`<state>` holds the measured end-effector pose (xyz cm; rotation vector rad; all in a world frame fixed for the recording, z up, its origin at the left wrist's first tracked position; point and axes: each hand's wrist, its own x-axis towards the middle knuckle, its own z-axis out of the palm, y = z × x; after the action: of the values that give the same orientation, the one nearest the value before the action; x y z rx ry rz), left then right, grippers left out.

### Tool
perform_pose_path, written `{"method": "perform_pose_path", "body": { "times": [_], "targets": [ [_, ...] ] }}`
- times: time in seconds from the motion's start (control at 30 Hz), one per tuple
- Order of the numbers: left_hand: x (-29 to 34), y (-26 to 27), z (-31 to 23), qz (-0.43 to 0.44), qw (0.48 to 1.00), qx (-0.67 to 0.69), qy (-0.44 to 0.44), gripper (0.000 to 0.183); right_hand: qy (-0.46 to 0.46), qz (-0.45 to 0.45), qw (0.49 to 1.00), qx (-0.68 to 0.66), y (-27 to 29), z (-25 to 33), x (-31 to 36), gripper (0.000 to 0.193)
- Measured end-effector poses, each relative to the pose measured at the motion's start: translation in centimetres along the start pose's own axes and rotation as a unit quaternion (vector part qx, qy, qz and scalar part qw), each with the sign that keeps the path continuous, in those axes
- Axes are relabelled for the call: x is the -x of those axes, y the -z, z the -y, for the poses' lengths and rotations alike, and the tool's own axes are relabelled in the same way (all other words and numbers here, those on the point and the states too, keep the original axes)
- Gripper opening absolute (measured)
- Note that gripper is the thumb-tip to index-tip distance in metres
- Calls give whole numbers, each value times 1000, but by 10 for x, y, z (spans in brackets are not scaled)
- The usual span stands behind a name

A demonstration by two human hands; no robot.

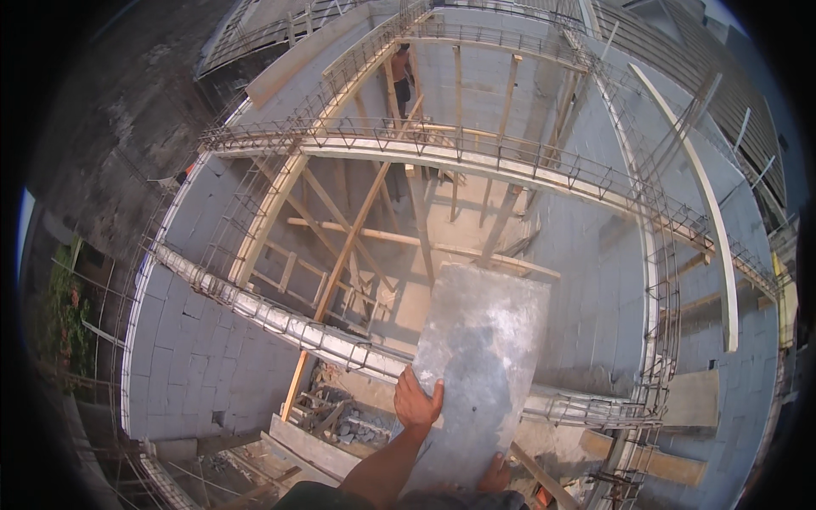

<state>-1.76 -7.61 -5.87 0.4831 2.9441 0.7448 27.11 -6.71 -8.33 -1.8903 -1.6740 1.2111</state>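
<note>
A large grey, smooth rectangular panel point(476, 365) stands tilted in front of me, its upper end over the open room below. My left hand point(417, 399) is at its left edge, thumb on the face and the fingers along the edge, closed on it. Low on the panel's right edge is my right hand point(495, 473), seen only in part; it seems to hold the edge, its fingers mostly hidden. Behind the panel runs a pale beam form point(340, 347) with steel bars along it.
Rebar cages point(476, 153) top the grey block walls point(586, 289). Timber props and braces point(353, 242) cross the deep room below. A long pale plank point(710, 204) leans at right. Rubble point(353, 425) lies below left. Another person point(401, 76) stands in the far room.
</note>
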Motion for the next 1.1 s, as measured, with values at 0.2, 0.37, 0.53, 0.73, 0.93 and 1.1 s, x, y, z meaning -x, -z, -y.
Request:
{"method": "perform_pose_path", "body": {
  "times": [0.2, 0.37, 0.53, 0.73, 0.93, 1.1],
  "targets": [
    [-2, 2, -3, 19, 1000, 8, 16, 97, -4, -4, 1000, 15, 3, 10, 0, 77],
    [-2, 4, -5, 8, 1000, 12, 12, 97, -33, -8, 999, 39, -3, -6, -4, 79],
    [-1, 4, -5, -2, 1000, 18, 7, 96, -35, -84, 992, 93, -16, -34, -6, 79],
    [0, 4, -7, -4, 1000, 6, 7, 95, -41, -10, 999, 31, -12, -46, -13, 79],
    [3, 6, -7, 0, 1000, 2, 4, 95, -49, -5, 998, 26, -8, -48, -10, 83],
    [8, 6, -5, -13, 1000, 13, -3, 96, -80, -10, 988, 131, -12, -51, -20, 88]
  ]
}}
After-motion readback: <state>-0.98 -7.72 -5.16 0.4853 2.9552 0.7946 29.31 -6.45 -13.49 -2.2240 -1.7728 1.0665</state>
